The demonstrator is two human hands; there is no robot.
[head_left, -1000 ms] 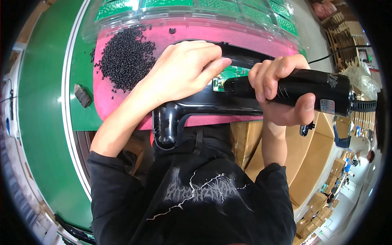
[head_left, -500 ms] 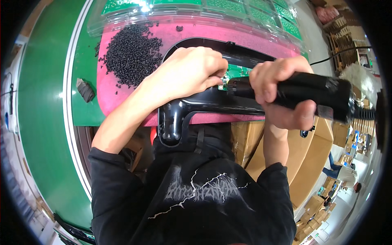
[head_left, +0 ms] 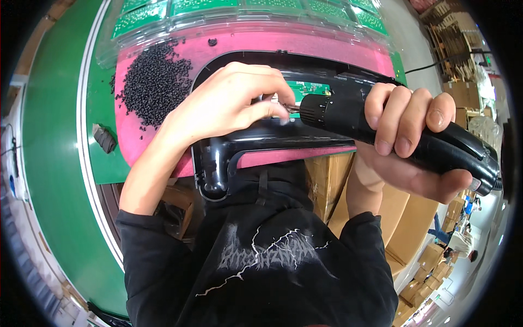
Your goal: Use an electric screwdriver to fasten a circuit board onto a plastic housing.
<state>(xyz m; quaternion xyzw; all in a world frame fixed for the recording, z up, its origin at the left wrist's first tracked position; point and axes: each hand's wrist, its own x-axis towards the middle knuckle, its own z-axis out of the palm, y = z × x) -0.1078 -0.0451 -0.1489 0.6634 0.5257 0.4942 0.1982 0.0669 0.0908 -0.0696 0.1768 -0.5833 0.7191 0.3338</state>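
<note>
A black electric screwdriver point(head_left: 348, 116) lies across my right hand point(head_left: 411, 128), whose fingers wrap round its body. Its thin metal bit points left, toward the pinched fingertips of my left hand point(head_left: 239, 98). Whatever those fingers hold at the bit's tip is too small and too hidden to name. Beneath both hands lies a long, curved black plastic housing point(head_left: 215, 158), open side up. A green circuit board point(head_left: 313, 88) sits inside it, partly covered by the screwdriver and my left hand.
Left of the housing, small black screws point(head_left: 155, 82) form a heap on the pink mat point(head_left: 131, 147). Clear plastic trays with green circuit boards point(head_left: 207, 5) stand at the back. A dark wrapped roll point(head_left: 104, 139) rests on the green table point(head_left: 54, 163). Cardboard boxes point(head_left: 403, 229) stand at right.
My right hand has drawn the screwdriver up and tilted it, so its metal bit now shows. My left fingers have come to the bit's tip. The whole view has shifted slightly.
</note>
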